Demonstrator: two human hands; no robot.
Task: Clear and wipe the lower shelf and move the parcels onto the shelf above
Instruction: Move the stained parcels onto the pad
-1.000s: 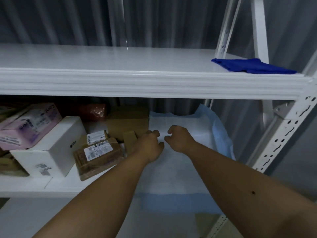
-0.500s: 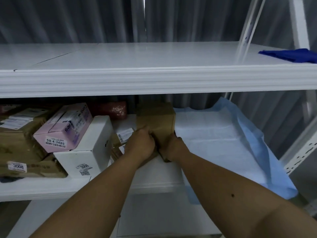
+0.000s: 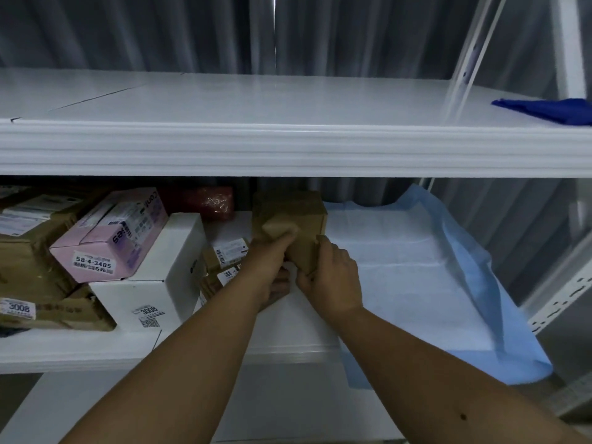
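Both my hands grip a brown cardboard parcel (image 3: 293, 216) on the lower shelf (image 3: 80, 352). My left hand (image 3: 270, 267) holds its left front corner, and my right hand (image 3: 331, 277) clasps its right front edge. Left of it on the same shelf sit small labelled brown parcels (image 3: 224, 254), a white box (image 3: 157, 277), a pink box (image 3: 112, 235) leaning on top, brown cartons (image 3: 28, 251) and a red packet (image 3: 208, 201) at the back. The upper shelf (image 3: 256, 100) is white and bare except for a dark blue cloth (image 3: 547, 110) at its right end.
A white and light-blue sheet (image 3: 432, 270) covers the right half of the lower shelf and hangs over its front edge. White perforated uprights (image 3: 557, 302) frame the right side. Grey corrugated wall (image 3: 160, 30) stands behind the rack.
My hands left the sheet, moved left and closed on the brown parcel. The view shifted left, so the blue cloth now sits at the far right edge.
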